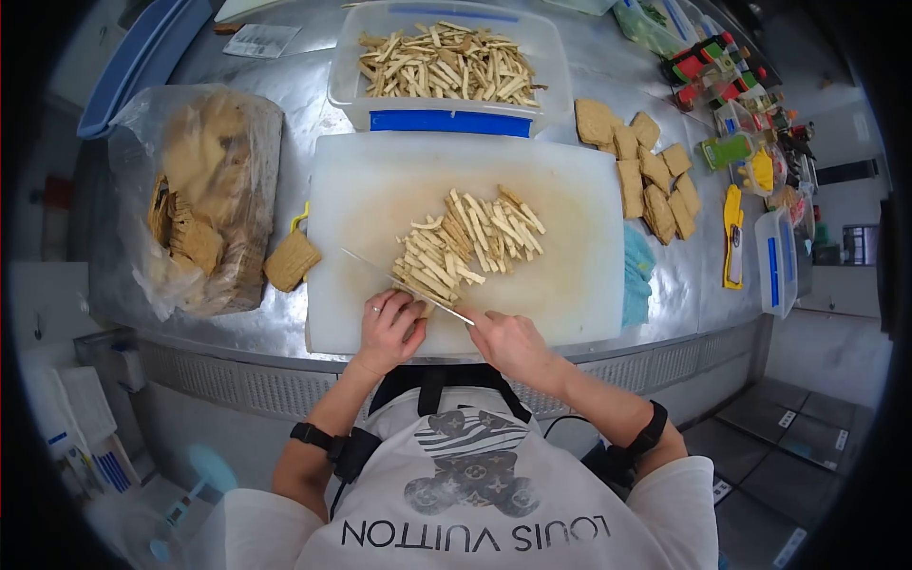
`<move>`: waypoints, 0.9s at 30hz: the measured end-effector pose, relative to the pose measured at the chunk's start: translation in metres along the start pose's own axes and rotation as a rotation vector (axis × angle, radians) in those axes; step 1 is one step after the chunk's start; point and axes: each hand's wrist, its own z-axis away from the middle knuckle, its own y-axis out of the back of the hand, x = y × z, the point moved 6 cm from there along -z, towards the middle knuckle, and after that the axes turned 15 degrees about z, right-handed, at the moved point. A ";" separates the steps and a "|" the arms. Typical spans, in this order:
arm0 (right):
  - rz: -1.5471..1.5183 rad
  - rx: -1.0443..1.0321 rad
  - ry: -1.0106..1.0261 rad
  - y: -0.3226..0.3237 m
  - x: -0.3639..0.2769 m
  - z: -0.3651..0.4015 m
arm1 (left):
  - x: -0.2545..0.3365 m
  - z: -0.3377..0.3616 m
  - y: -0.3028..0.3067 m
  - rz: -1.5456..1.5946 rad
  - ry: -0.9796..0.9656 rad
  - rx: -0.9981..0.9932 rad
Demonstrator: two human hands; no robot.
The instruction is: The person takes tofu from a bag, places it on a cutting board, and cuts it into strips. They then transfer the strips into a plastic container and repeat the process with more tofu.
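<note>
Head view: right hand [513, 347] is grasping the knife [427, 298] by its handle; left hand [388, 332] is pinning a tan piece [426, 309], mostly hidden, near the front edge of the cutting board [570, 304]. Cut strips [427, 264] are lying beyond the blade. For clean slicing, left should be tucking its fingertips, right spacing strokes evenly, blade staying upright.

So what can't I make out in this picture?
In the head view:
Thin silver knife: handle hidden inside the right hand.
Whatever lies beneath the left hand: covered by it.
How many brown slabs the wrinkled clear plastic bag holds: cloudy folds hide them.
Writing on the red-capped dark bottles: too small and blurred.
Far end of the blue plastic tray: cut off by the top edge.
</note>
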 end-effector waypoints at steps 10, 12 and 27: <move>0.013 -0.137 -0.036 0.008 -0.007 0.009 | -0.001 0.006 -0.001 -0.009 -0.006 0.027; -0.005 -0.026 0.018 -0.003 -0.007 0.001 | -0.001 0.004 -0.002 -0.002 0.001 0.022; -0.022 -0.041 0.037 0.009 -0.006 0.013 | -0.001 0.010 0.000 -0.013 -0.002 0.028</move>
